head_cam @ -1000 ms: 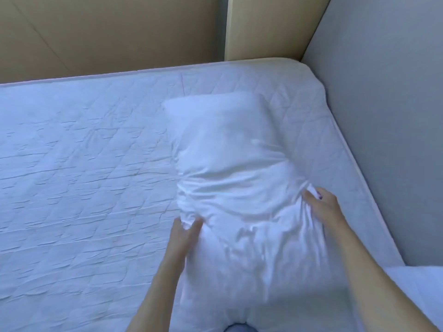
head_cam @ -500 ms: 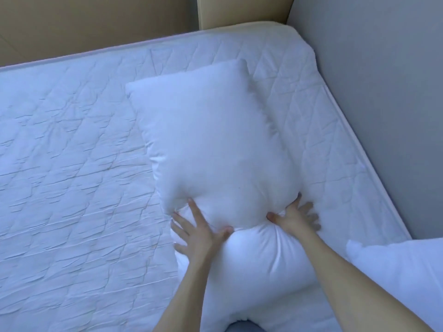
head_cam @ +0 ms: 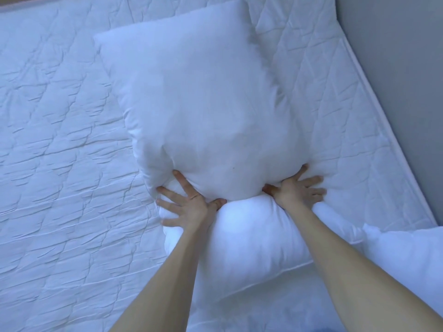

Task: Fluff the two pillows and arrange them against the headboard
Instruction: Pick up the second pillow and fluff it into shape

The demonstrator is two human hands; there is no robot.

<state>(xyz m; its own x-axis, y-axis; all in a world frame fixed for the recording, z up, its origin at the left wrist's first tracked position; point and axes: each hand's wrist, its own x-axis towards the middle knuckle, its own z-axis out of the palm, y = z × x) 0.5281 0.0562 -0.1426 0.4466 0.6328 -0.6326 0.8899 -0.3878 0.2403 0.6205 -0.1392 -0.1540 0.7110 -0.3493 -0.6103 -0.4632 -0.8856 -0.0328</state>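
A white pillow (head_cam: pixel 203 99) lies lengthwise on the quilted white mattress (head_cam: pixel 60 164), puffed up at its far end. My left hand (head_cam: pixel 189 204) presses flat into its middle on the left side, fingers spread. My right hand (head_cam: pixel 297 190) presses flat into it on the right side, fingers spread too. Between and below my hands the pillow bulges toward me. A second white pillow (head_cam: pixel 412 264) shows at the lower right edge, partly cut off. Neither hand grips anything.
A grey wall or headboard panel (head_cam: pixel 395 68) runs along the mattress's right edge. The mattress's piped border (head_cam: pixel 374 111) follows it. A wide stretch of wrinkled quilted cover spreads to the left.
The pillow was lifted and slack a second ago; now it lies on the mattress. Both hands went from gripping its sides to pressing flat, and they push deeper than half a second ago.
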